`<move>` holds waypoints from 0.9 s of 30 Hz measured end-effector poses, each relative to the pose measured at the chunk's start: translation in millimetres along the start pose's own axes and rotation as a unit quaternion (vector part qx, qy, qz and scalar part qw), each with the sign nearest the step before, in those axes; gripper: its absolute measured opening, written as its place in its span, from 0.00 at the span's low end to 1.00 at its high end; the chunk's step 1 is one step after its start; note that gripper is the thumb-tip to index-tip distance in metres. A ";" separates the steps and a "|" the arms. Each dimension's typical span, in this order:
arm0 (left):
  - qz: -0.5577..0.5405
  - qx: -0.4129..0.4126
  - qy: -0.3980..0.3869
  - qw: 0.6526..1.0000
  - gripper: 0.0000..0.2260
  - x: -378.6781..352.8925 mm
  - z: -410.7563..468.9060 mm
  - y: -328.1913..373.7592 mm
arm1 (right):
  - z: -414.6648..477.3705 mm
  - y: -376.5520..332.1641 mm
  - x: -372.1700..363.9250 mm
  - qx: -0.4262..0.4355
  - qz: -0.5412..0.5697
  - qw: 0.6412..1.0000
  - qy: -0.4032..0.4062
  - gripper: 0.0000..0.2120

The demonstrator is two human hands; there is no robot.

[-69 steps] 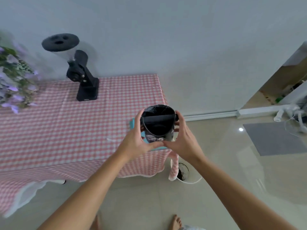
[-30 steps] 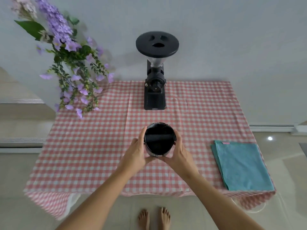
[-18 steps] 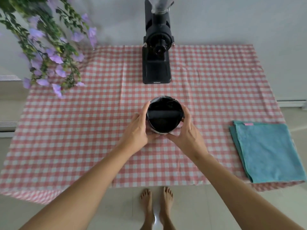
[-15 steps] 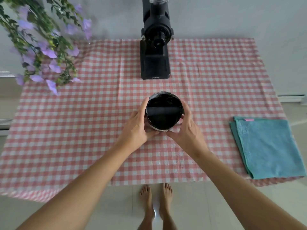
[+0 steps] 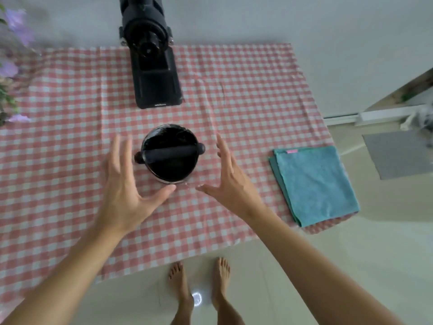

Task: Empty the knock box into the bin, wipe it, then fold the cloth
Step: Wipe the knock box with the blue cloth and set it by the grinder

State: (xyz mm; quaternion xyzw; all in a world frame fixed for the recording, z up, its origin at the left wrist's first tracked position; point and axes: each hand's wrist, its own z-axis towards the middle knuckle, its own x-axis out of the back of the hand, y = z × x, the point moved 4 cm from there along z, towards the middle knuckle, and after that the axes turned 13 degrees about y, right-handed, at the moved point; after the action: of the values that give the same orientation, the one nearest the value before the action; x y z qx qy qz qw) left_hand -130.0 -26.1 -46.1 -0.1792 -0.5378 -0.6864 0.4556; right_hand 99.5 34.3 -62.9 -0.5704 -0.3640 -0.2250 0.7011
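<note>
The round black knock box (image 5: 169,165) with its bar across the top stands upright on the pink checked tablecloth (image 5: 58,160), mid-table. My left hand (image 5: 124,184) is open just left of it, fingers spread, thumb near its base. My right hand (image 5: 230,181) is open just right of it, apart from the box. A folded teal cloth (image 5: 314,184) lies at the table's right front corner. The bin is out of view.
A black coffee grinder (image 5: 153,59) stands behind the knock box near the wall. Purple flowers (image 5: 11,66) hang over the table's left edge. A grey mat (image 5: 398,156) lies on the tiled floor at right. My bare feet (image 5: 199,285) are below the table's front edge.
Both hands have let go of the knock box and drawn apart from it; the box now stands alone on the table. The view has tilted further down.
</note>
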 end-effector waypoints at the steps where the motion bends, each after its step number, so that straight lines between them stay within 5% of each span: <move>1: 0.014 -0.017 0.037 0.999 0.49 6.7 0.6 9.8 | -4.7 9.6 13.1 -0.010 -0.005 1.000 0.015 0.60; 6: -0.018 -0.166 0.124 0.978 0.31 -11.9 0.5 99.4 | -30.1 88.6 85.1 -0.056 -0.112 0.990 0.062 0.47; 10: -0.042 -0.140 -0.016 0.989 0.24 -87.5 -5.2 170.9 | -56.5 158.2 131.7 -0.127 -0.182 0.973 0.066 0.42; 17: 0.098 -0.147 -0.197 0.964 0.27 -209.9 -11.2 222.8 | -105.9 242.0 169.2 -0.163 -0.245 0.956 0.007 0.37; 22: 0.161 -0.148 -0.162 0.962 0.29 -239.9 -3.2 227.8 | -133.4 279.7 186.3 -0.151 -0.255 0.955 0.002 0.32; 27: 0.108 -0.096 -0.109 0.984 0.22 -238.3 -0.2 228.5 | -161.9 311.6 205.8 -0.161 -0.233 0.959 0.002 0.31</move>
State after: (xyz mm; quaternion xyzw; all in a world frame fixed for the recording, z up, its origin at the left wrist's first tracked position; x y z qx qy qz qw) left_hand 181.0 75.4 -90.2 -0.3526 -0.4934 -0.6581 0.4462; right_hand 498.7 -23.9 -116.9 -0.5746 -0.4443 -0.4391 0.5288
